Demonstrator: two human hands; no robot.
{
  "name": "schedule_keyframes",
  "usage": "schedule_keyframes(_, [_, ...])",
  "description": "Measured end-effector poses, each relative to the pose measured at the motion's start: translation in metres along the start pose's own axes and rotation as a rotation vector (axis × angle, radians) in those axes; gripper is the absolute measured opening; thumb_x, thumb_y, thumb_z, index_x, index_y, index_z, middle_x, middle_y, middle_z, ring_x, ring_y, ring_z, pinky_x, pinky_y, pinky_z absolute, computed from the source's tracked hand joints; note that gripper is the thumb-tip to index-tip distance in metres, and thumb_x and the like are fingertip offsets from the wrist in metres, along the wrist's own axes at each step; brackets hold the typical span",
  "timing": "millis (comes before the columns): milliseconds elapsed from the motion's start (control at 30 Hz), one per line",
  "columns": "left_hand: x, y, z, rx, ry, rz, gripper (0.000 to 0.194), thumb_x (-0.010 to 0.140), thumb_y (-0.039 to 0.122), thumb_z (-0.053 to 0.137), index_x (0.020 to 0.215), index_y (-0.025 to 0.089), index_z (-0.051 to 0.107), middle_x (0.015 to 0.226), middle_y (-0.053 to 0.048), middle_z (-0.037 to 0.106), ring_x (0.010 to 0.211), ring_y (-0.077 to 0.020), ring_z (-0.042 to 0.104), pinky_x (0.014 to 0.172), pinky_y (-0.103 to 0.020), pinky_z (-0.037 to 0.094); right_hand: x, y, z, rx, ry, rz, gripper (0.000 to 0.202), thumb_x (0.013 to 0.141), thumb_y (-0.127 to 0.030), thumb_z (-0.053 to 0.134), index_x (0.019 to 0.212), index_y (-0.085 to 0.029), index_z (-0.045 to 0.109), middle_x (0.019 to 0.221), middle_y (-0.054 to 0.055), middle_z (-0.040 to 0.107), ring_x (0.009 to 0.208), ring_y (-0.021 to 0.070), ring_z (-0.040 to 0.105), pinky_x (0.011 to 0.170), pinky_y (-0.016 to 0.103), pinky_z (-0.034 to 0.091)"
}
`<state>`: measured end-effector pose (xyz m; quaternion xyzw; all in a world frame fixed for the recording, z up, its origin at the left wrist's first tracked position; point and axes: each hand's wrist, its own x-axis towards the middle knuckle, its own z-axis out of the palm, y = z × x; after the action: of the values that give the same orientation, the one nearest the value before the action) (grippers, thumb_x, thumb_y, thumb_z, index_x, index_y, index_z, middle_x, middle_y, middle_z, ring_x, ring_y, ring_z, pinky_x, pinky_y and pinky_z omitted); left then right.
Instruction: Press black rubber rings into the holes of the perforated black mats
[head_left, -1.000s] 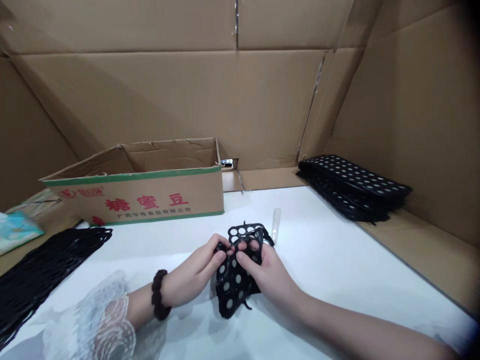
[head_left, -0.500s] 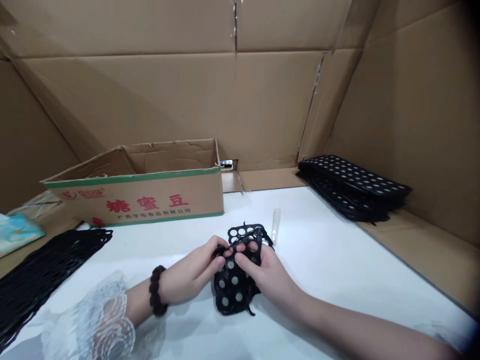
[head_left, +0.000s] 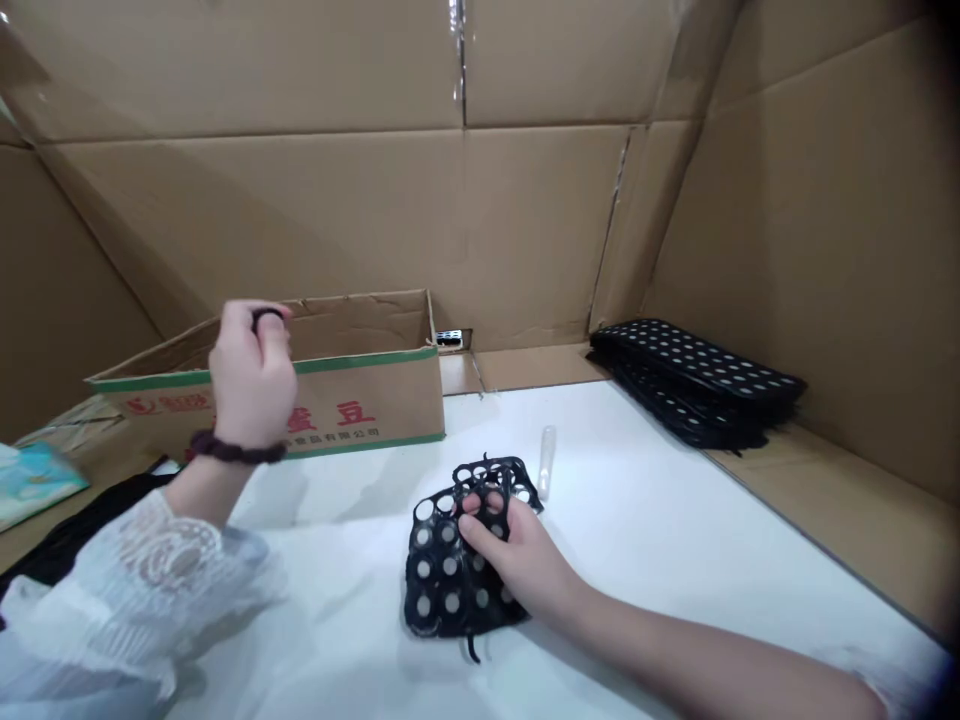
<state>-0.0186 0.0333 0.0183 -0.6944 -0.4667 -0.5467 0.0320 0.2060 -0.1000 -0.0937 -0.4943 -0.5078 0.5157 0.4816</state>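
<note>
My left hand (head_left: pixel 255 375) is raised in front of the cardboard box, its fingers closed round a small black piece (head_left: pixel 268 315) that shows between thumb and finger. A black sheet with rows of round pale spots and a few open holes (head_left: pixel 437 570) lies on the white table. My right hand (head_left: pixel 506 545) pinches this sheet near its upper right part, thumb on top and fingertips showing through the holes. Behind the sheet, a clear plastic tool (head_left: pixel 547 462) rests on the table.
The open cardboard box (head_left: pixel 367 400) stands at the back left. Stacked black spotted sheets (head_left: pixel 697 370) lie at the back right. Black netted material (head_left: pixel 90 520) and a blue-white packet (head_left: pixel 37 483) are at the left. Cardboard walls (head_left: pixel 360 210) rise behind.
My left hand has left the sheet and moved up and left to the box, with a small black piece in it. The sheet now lies more spread out under my right hand.
</note>
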Motion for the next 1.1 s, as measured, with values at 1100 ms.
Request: schedule_keyframes(1100, [-0.116,0.05,0.032,-0.439,-0.946,-0.078,0.02,0.077,0.032,0.055,0.092,0.021,0.064,0.093,-0.003,0.065,0.088,-0.0174,0.056,0.081,-0.029,0.041,0.006,-0.002,-0.004,-0.069,-0.263,-0.133,0.033,0.08,-0.042,0.045,0.061,-0.014,0.047,0.054,-0.004,0.037,0.053,0.0074,0.032,0.05,0.022,0.028])
